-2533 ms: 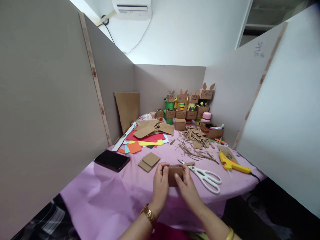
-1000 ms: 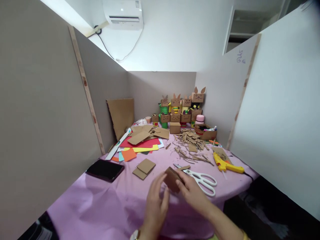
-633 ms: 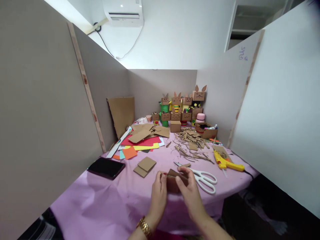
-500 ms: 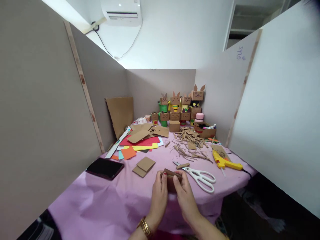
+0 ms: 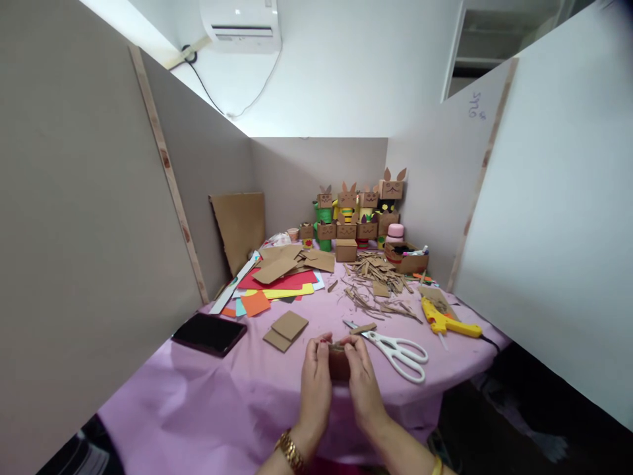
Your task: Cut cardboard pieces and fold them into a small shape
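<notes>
Partition boards wall in my table (image 5: 208, 402) with its purple cloth. Beyond my grip lie the white scissors (image 5: 395, 346), a yellow glue gun (image 5: 448, 322) further right, two cardboard squares (image 5: 285, 328) to the left. My left hand (image 5: 316, 382) and right hand (image 5: 363, 389) pinch a small cardboard piece (image 5: 339, 359) between fingertips, closed on it.

**What we cannot make out**

Our left hand (image 5: 316, 382) and right hand (image 5: 363, 386) cover most of the cardboard piece (image 5: 339, 361); its shape stays unclear. Forearms are cut at the bottom edge. The figures' (image 5: 359, 211) faces are too small to read.
</notes>
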`<state>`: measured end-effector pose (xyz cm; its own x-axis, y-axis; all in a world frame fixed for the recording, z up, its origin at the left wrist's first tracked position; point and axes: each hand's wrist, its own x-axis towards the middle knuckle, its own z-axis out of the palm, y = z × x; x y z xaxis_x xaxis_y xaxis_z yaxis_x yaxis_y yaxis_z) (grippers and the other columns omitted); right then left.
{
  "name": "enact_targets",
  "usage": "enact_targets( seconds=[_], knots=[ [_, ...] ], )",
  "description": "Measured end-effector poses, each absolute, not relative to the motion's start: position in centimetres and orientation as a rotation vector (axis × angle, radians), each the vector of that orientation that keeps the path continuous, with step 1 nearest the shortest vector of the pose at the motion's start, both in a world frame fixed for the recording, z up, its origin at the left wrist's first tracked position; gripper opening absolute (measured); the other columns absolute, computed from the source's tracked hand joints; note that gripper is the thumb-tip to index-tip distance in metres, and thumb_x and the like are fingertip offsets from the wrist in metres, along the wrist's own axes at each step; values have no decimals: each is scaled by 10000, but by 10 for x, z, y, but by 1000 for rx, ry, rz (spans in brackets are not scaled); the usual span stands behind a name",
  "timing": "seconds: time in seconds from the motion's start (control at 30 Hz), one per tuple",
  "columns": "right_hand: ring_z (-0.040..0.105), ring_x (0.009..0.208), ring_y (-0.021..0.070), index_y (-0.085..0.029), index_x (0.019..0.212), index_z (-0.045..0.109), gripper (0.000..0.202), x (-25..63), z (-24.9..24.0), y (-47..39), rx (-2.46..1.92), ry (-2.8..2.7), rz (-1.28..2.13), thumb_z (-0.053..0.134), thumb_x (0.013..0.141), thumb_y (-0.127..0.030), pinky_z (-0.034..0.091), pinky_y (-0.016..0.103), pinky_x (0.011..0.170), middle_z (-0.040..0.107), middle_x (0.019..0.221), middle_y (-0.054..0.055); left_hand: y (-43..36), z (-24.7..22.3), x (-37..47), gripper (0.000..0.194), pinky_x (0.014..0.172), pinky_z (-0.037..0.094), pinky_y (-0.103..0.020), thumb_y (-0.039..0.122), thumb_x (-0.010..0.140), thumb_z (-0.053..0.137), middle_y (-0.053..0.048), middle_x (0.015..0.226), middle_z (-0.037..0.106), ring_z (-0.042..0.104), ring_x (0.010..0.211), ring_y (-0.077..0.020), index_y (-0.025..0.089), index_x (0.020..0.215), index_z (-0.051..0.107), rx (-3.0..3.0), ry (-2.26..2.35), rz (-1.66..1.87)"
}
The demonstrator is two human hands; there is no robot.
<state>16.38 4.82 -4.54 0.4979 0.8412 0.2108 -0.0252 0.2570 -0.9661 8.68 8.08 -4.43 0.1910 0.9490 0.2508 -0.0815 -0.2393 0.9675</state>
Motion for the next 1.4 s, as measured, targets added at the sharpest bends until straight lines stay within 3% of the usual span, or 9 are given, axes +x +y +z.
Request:
enact_targets(
  seconds=[0.23, 0.43, 0.6, 0.83, 0.97, 1.07, 1.23, 1.4],
  knots=[
    [541, 775, 197, -252, 750, 483, 137, 171, -41, 56, -1177, -892, 650, 408, 821, -342, 448, 300, 751, 536, 750, -6, 81, -47, 87, 380, 954, 408, -404, 446, 914, 329, -113, 1085, 636, 573, 1052, -242, 168, 1008, 570, 1467, 822, 1219],
    [554, 753, 193, -252, 762, 488, 149, 172, -43, 54, -1175, -919, 646, 406, 832, -354, 464, 296, 721, 544, 735, -9, 85, -54, 81, 364, 1065, 286, -446, 410, 865, 475, -157, 1369, 441, 400, 1274, -256, 172, 1140, 480, 1503, 789, 1147],
    [562, 749, 196, -250, 750, 487, 150, 172, -42, 56, -1168, -907, 638, 408, 821, -355, 476, 301, 715, 541, 730, -3, 90, -52, 78, 261, 967, 409, -420, 296, 816, 552, -129, 1119, 617, 573, 1075, -243, 169, 1039, 499, 1592, 671, 1111],
    [595, 847, 207, -244, 802, 518, 175, 173, -47, 59, -1179, -921, 658, 404, 839, -371, 489, 310, 785, 604, 810, 27, 93, -50, 77, 187, 934, 411, -405, 265, 824, 537, -108, 1061, 634, 578, 1036, -248, 182, 989, 507, 1650, 689, 1133],
    [589, 996, 203, -230, 966, 555, 281, 185, -52, 58, -1210, -955, 658, 334, 894, -388, 482, 330, 845, 631, 1013, 65, 99, -49, 76, 168, 855, 451, -377, 275, 813, 547, -82, 978, 647, 602, 942, -242, 188, 947, 499, 1664, 711, 1106],
    [608, 990, 197, -217, 1073, 530, 298, 198, -54, 51, -1245, -1001, 630, 307, 899, -307, 494, 348, 838, 633, 1074, 78, 102, -49, 75, 150, 791, 467, -365, 291, 813, 545, -56, 893, 651, 615, 863, -237, 197, 912, 484, 1675, 731, 1087],
    [619, 929, 222, -203, 979, 621, 296, 204, -57, 41, -1289, -1239, 510, 454, 752, -111, 473, 352, 856, 685, 969, 66, 104, -52, 73, 162, 793, 457, -381, 313, 812, 539, -58, 869, 636, 600, 851, -245, 197, 907, 475, 1709, 749, 1085],
    [619, 911, 248, -191, 1001, 634, 323, 197, -65, 43, -1393, -1330, 317, 411, 794, -86, 477, 377, 830, 681, 944, 107, 105, -52, 72, 196, 816, 455, -376, 310, 799, 554, -59, 900, 629, 593, 884, -241, 190, 938, 487, 1733, 755, 1086]
  ],
)
